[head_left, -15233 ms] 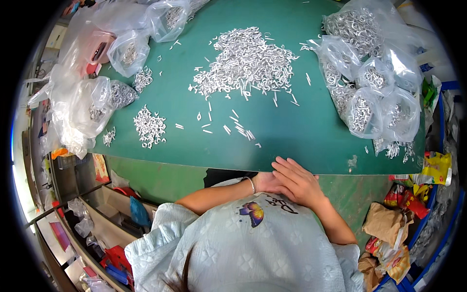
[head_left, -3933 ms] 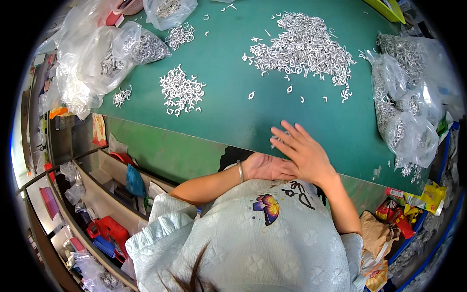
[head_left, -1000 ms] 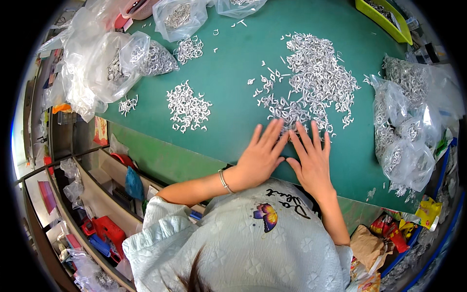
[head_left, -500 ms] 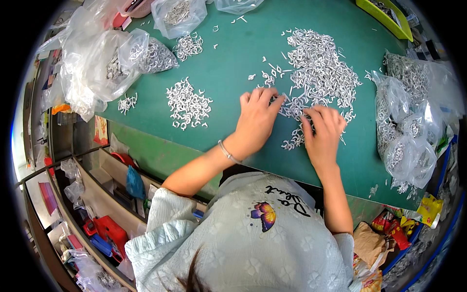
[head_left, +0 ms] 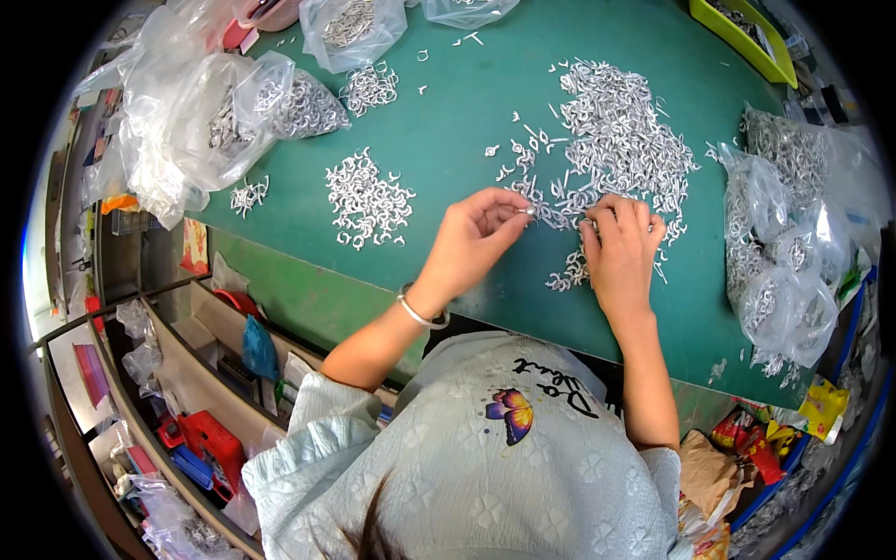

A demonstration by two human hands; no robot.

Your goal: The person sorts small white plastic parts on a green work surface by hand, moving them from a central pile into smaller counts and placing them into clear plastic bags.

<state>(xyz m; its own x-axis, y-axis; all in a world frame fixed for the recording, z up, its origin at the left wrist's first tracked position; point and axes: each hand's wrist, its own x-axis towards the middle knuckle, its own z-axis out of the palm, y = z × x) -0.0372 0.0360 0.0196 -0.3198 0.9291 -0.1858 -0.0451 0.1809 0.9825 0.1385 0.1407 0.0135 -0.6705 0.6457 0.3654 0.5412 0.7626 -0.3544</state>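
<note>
My left hand point(head_left: 471, 241) is raised just left of the big pile, its thumb and fingertips pinching a small silver metal piece point(head_left: 528, 212). At the pile's near side, my right hand point(head_left: 623, 254) rests with fingers bent down among the pieces. What its fingertips hold, if anything, is hidden. The large pile of small silver hook-shaped metal parts point(head_left: 621, 135) spreads over the green table point(head_left: 457, 121). Loose parts lie between the hands and on the pile's left edge. A smaller pile of curved silver parts point(head_left: 367, 201) sits to the left.
Clear plastic bags of metal parts point(head_left: 308, 105) stand at the far left. More filled bags point(head_left: 779, 238) crowd the right edge. A yellow-green tray point(head_left: 747, 42) is at the far right corner. Shelving with a red object point(head_left: 213, 446) is below the table's left side.
My left hand has drawn back from the pile, left and toward me, with a small piece now visible in its pinch. My right hand has stayed nearly in place at the pile.
</note>
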